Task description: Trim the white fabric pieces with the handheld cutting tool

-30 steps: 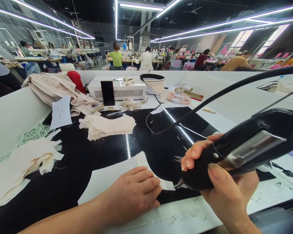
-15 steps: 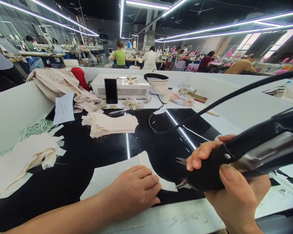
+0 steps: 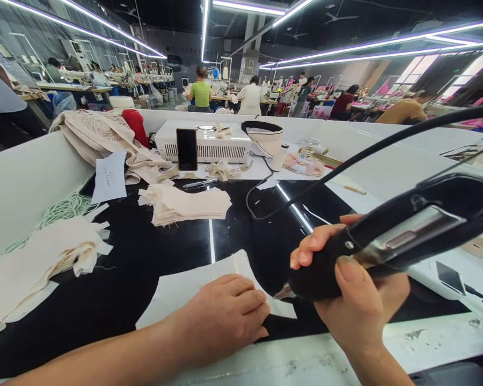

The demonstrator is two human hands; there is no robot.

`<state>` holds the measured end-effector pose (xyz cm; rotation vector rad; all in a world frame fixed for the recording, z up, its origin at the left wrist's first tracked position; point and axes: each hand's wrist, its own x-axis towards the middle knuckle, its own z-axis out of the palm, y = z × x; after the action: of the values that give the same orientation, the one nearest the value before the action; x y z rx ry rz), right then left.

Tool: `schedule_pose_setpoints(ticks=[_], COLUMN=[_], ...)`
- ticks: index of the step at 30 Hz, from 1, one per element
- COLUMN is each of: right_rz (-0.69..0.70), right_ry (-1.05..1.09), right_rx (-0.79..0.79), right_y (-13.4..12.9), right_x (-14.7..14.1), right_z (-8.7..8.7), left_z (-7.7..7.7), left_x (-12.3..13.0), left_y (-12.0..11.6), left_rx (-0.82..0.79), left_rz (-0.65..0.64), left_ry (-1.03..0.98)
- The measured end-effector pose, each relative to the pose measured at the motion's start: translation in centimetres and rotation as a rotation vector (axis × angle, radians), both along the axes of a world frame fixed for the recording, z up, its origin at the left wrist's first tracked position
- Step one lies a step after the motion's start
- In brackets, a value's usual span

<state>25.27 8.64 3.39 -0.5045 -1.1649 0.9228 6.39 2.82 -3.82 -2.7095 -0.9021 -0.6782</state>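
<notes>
My left hand (image 3: 229, 308) lies over a white fabric piece (image 3: 185, 287) and presses it onto the black tabletop. Its fingers are slightly bent and rest on the cloth without gripping it. My right hand (image 3: 358, 295) is closed around a thick black corded handheld tool (image 3: 370, 246) with a metal lever along its side. The tool's narrow metal tip (image 3: 285, 292) is at the curved right edge of the fabric, close to my left fingertips. Whether the tip touches the cloth is hard to tell.
Cream fabric pieces are stacked (image 3: 187, 203) behind, with a larger pile (image 3: 36, 268) at left near green cord (image 3: 66, 209). A phone (image 3: 187, 150) leans against a vented white box (image 3: 221, 153). The tool's black cable (image 3: 326, 177) arches across the right side. White partitions surround the table.
My right hand has moved the tool left, its tip shifting from the fabric's right corner along the curved edge toward my left fingers. Scissors seen beside the tool are now hidden. My left hand stays put.
</notes>
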Motion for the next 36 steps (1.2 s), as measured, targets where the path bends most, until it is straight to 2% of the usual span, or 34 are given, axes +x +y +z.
schedule_pose_setpoints(ticks=[10, 17, 27, 36], right_rz=[-0.039, -0.039, -0.107, -0.02], right_ry=[-0.032, 0.022, -0.062, 0.038], right_rx=[-0.019, 0.0, -0.002, 0.0], right_y=[0.1, 0.1, 0.1, -0.9], right_x=[-0.2, 1.1, 1.2, 0.9], right_z=[-0.1, 0.1, -0.4, 0.4], left_z=[-0.2, -0.6, 0.0, 0.1], left_x=[-0.2, -0.1, -0.3, -0.4], left_y=[0.0, 0.1, 0.0, 0.1], left_rx=[0.017, 0.033, 0.018, 0.027], left_rz=[-0.008, -0.015, -0.012, -0.026], left_ry=[-0.003, -0.021, -0.019, -0.037])
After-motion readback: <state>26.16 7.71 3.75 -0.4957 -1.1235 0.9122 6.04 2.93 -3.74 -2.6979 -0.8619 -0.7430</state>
